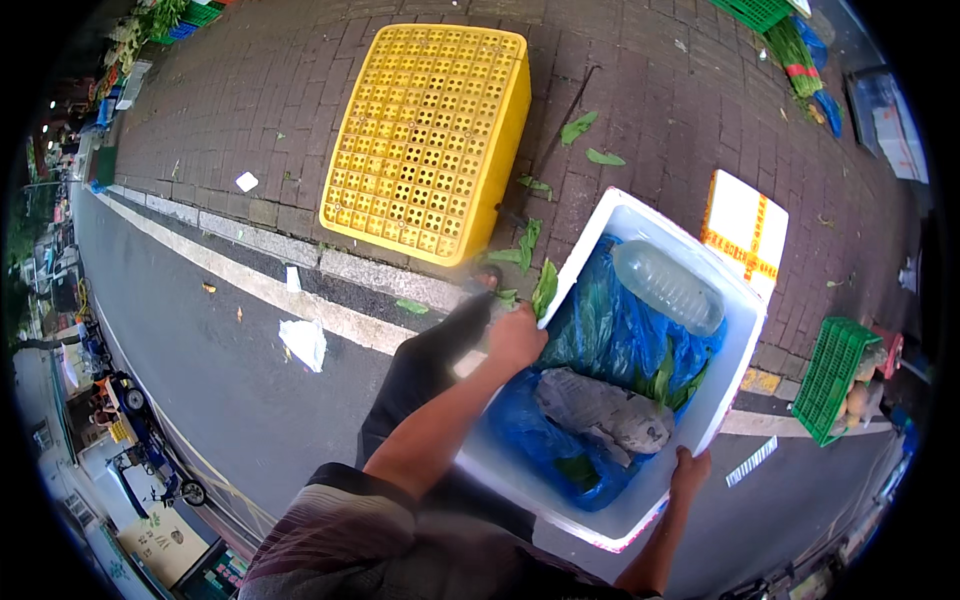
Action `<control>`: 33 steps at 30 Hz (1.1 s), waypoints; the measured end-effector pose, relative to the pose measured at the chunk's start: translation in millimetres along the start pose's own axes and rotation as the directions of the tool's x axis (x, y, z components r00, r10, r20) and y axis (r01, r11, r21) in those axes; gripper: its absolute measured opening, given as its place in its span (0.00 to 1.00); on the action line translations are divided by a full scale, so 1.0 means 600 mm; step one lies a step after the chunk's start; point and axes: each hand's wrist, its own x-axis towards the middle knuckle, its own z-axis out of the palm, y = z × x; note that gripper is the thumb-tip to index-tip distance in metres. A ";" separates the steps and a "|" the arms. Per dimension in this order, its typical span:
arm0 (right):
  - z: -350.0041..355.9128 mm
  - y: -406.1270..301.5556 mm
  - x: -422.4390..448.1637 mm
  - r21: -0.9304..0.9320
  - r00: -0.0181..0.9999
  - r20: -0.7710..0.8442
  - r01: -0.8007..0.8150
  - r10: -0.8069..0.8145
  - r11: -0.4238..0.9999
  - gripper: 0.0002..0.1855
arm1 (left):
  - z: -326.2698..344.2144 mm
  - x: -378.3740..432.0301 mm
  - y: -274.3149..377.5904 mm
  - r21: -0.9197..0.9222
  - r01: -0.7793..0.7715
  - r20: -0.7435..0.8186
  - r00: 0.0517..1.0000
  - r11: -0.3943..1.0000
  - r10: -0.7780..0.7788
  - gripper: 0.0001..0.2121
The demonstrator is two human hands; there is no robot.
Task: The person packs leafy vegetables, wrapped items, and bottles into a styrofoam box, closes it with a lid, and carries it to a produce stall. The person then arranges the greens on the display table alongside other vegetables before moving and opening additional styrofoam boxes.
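A white foam box, uncovered and tilted, is held between my two hands. My left hand grips its left wall, with a green leaf beside the fingers. On the opposite wall, near the lower right, my right hand has hold of the rim; its fingers are partly hidden. Inside lie blue plastic bags with leafy greens, a clear plastic bottle that looks frosted, and a bundle wrapped in grey, wet-looking material.
An upturned yellow plastic crate stands on the brick pavement by the kerb. A taped white foam piece lies beyond the box. At right is a green crate with produce. Loose leaves and white litter dot the ground. A three-wheeler is parked far left.
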 end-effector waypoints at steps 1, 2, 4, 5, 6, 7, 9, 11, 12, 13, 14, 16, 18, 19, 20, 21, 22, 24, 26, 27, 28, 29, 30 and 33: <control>-0.014 -0.029 -0.008 0.007 0.999 -0.012 0.031 -0.031 0.999 0.20 | -0.023 -0.001 0.003 -0.019 -0.004 -0.017 1.000 1.000 0.003 0.15; -0.029 -0.060 -0.017 -0.010 0.999 -0.010 0.034 -0.034 0.999 0.20 | -0.051 -0.006 0.002 -0.037 -0.009 -0.048 0.999 0.999 0.007 0.15; -0.062 -0.119 -0.032 0.000 1.000 -0.002 0.031 -0.031 1.000 0.19 | -0.126 -0.015 0.018 -0.075 -0.008 -0.042 0.999 0.997 0.004 0.16; -0.068 -0.149 -0.035 0.002 0.998 -0.015 0.068 -0.068 0.998 0.19 | -0.163 -0.014 0.016 -0.098 -0.014 -0.073 0.997 0.995 0.006 0.16; -0.080 -0.181 -0.043 -0.011 0.992 -0.051 0.118 -0.119 0.993 0.19 | -0.202 -0.017 0.017 -0.093 -0.039 -0.106 0.994 0.995 0.029 0.16; -0.088 -0.215 -0.048 -0.024 0.981 -0.088 0.169 -0.170 0.985 0.19 | -0.240 -0.018 0.016 -0.087 -0.064 -0.141 0.989 0.994 0.052 0.16; -0.101 -0.277 -0.076 0.055 0.968 -0.102 0.236 -0.230 0.970 0.19 | -0.309 -0.044 0.005 -0.129 -0.044 -0.185 0.983 0.991 0.020 0.16; -0.107 -0.379 -0.073 0.044 0.966 -0.087 0.249 -0.245 0.967 0.19 | -0.409 -0.026 0.007 -0.150 -0.006 -0.188 0.982 0.989 -0.023 0.16; -0.091 -0.383 -0.047 0.107 0.945 -0.128 0.314 -0.300 0.943 0.19 | -0.457 -0.020 0.009 -0.167 -0.004 -0.220 0.975 0.986 -0.034 0.16; -0.078 -0.422 -0.041 0.103 0.940 -0.119 0.331 -0.319 0.938 0.19 | -0.499 -0.010 0.003 -0.173 0.001 -0.249 0.967 0.985 -0.045 0.17; -0.069 -0.464 -0.031 0.075 0.941 -0.104 0.330 -0.322 0.941 0.18 | -0.540 0.002 -0.009 -0.170 -0.003 -0.287 0.957 0.985 -0.047 0.17; -0.040 -0.568 -0.027 0.098 0.944 -0.077 0.328 -0.322 0.940 0.17 | -0.611 0.018 -0.037 -0.135 0.034 -0.356 0.931 0.990 -0.081 0.17; 0.021 -0.636 0.008 0.160 0.932 -0.065 0.362 -0.356 0.919 0.18 | -0.669 0.051 -0.061 -0.098 0.079 -0.427 0.897 0.992 -0.114 0.17; 0.074 -0.640 0.049 0.191 0.896 -0.107 0.444 -0.431 0.875 0.18 | -0.694 0.079 -0.086 -0.076 0.079 -0.455 0.884 0.994 -0.105 0.18; 0.098 -0.691 0.040 0.171 0.905 -0.037 0.424 -0.424 0.889 0.18 | -0.719 0.098 -0.113 -0.061 0.099 -0.478 0.870 0.993 -0.116 0.18; 0.117 -0.734 0.025 0.291 0.908 0.030 0.393 -0.419 0.872 0.18 | -0.740 0.116 -0.138 -0.052 0.117 -0.499 0.857 0.992 -0.127 0.19; 0.167 -0.742 0.044 0.273 0.918 0.005 0.381 -0.397 0.883 0.18 | -0.758 0.144 -0.164 -0.029 0.120 -0.515 0.849 0.992 -0.118 0.19; 0.239 -0.773 0.036 0.173 0.937 -0.031 0.349 -0.349 0.921 0.17 | -0.774 0.193 -0.212 0.002 0.125 -0.542 0.834 0.992 -0.104 0.19; 0.300 -0.804 -0.001 0.139 0.950 0.002 0.309 -0.312 0.941 0.19 | -0.784 0.241 -0.273 0.040 0.115 -0.566 0.821 0.993 -0.073 0.19; 0.323 -0.814 -0.016 0.099 0.954 -0.004 0.300 -0.301 0.949 0.20 | -0.781 0.262 -0.304 0.061 0.103 -0.561 0.826 0.993 -0.052 0.20; 0.327 -0.842 -0.047 0.081 0.952 0.030 0.302 -0.305 0.950 0.21 | -0.793 0.276 -0.331 0.064 0.111 -0.550 0.833 0.992 -0.058 0.21; 0.323 -0.853 -0.051 0.025 0.964 0.075 0.253 -0.254 0.967 0.25 | -0.801 0.280 -0.343 0.064 0.108 -0.525 0.849 0.992 -0.059 0.22; 0.311 -0.851 -0.048 0.062 0.957 0.120 0.260 -0.266 0.964 0.26 | -0.808 0.270 -0.334 0.015 0.097 -0.480 0.874 0.995 -0.078 0.24; 0.303 -0.872 -0.061 0.021 0.940 0.260 0.224 -0.221 0.974 0.29 | -0.803 0.277 -0.377 0.001 0.142 -0.525 0.843 0.990 -0.121 0.32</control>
